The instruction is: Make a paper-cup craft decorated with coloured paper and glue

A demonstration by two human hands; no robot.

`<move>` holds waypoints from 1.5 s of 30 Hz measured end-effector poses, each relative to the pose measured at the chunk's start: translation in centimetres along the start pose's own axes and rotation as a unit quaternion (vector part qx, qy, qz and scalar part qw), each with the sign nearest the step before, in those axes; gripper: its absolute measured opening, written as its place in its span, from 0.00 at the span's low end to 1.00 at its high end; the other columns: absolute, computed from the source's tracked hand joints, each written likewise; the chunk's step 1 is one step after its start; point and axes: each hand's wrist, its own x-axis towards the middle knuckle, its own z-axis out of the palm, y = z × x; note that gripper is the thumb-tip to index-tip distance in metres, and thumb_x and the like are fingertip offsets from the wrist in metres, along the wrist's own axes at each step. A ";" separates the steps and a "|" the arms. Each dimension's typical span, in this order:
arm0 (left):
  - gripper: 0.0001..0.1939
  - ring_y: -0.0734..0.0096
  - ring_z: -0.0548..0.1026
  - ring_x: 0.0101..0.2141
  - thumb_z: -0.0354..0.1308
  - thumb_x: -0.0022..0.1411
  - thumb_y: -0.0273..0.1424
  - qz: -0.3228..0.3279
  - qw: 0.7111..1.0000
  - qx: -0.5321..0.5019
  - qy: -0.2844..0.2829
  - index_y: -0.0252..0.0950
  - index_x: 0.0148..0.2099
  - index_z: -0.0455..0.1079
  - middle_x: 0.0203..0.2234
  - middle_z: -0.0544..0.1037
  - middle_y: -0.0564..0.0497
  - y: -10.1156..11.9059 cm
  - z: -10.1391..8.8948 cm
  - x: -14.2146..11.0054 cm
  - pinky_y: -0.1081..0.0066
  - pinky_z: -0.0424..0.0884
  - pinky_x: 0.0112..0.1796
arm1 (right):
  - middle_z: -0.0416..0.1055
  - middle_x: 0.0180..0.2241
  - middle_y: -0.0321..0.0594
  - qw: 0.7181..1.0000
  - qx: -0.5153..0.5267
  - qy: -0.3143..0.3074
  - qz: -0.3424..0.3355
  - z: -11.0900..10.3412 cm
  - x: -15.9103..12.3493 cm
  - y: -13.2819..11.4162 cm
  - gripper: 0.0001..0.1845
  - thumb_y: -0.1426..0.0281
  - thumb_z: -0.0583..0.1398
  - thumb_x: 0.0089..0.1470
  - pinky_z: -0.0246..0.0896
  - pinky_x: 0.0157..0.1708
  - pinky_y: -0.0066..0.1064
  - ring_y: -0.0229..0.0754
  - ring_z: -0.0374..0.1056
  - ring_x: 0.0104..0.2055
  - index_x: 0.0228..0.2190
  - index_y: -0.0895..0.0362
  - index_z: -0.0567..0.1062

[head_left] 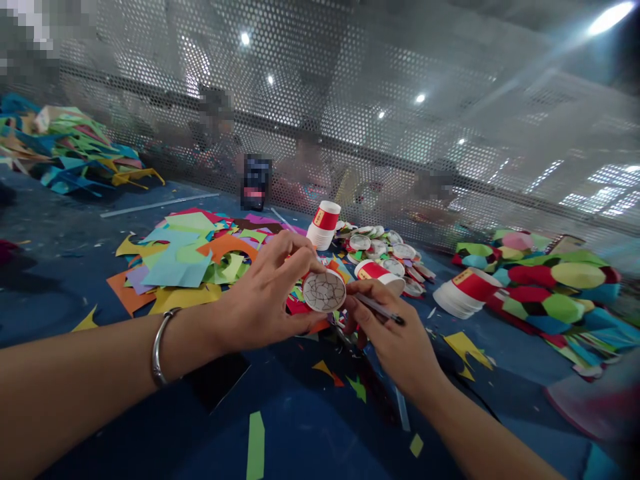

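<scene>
From far off, I can read 0 words and 0 numbers. 1 yellow label on red band of back cup stack: little dark marks on it, too tiny for me. 1 more yellow label on matching band of right cup stack: dark marks too, just as hard to read. Phone screen: blocky blur, I can't make out any letters.

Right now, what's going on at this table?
A person's left hand holds up a round white piece marked with dark lines. The right hand holds a pen close beside it; whether the tip touches is hard to tell. Beyond the hands are coloured paper, an upright stack of cups and a pile of similar round pieces.
</scene>
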 end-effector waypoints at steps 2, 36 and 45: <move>0.22 0.56 0.64 0.54 0.65 0.58 0.36 0.000 1.000 -0.015 -0.009 0.42 0.51 0.60 0.50 0.63 0.45 -0.1 0.0 0.0 0.54 0.66 0.54 | 0.72 0.27 0.34 1.000 0.006 0.001 0.004 0.0 0.0 0.0 0.14 0.57 0.63 0.59 0.65 0.23 0.27 0.36 0.68 0.23 0.39 0.54 0.72; 0.24 0.60 0.78 0.44 0.68 0.52 0.27 -0.403 0.734 -0.546 -0.028 0.39 0.49 0.63 0.42 0.79 0.45 -1.1 1.0 0.5 0.57 0.74 0.47 | 0.70 0.25 0.35 1.000 -0.013 -0.013 0.011 -0.1 0.0 0.3 0.14 0.57 0.59 0.63 0.63 0.21 0.26 0.38 0.70 0.25 0.38 0.55 0.73; 0.29 0.60 0.76 0.43 0.70 0.52 0.37 -0.387 0.791 -0.473 -0.030 0.39 0.52 0.62 0.44 0.74 0.45 -0.3 1.6 0.0 0.60 0.73 0.45 | 0.70 0.26 0.34 0.999 -0.014 -0.031 0.001 -0.1 0.3 0.5 0.13 0.58 0.59 0.62 0.64 0.20 0.25 0.37 0.69 0.25 0.35 0.54 0.72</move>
